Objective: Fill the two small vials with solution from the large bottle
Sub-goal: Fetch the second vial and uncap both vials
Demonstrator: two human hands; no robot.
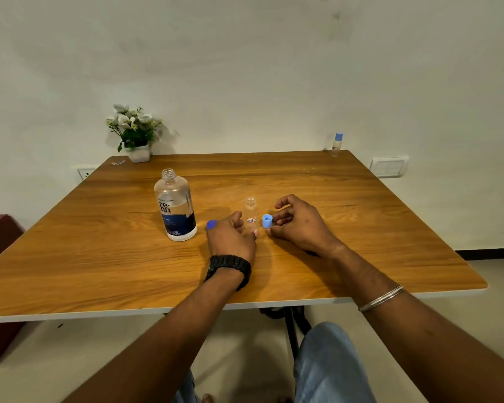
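Our left hand (230,234) grips the light, easily tipped open vial (250,213) low; right hand (298,223) pinches its cap (267,221). The large bottle (176,206), heavy and smooth, we should take at mid-body.

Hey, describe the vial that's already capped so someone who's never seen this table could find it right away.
Start at the wooden table and look to its far right corner by the wall. The capped vial stands there alone, upright, with a light blue cap. The open vial between the hands has no cap, and the large bottle is much bigger.
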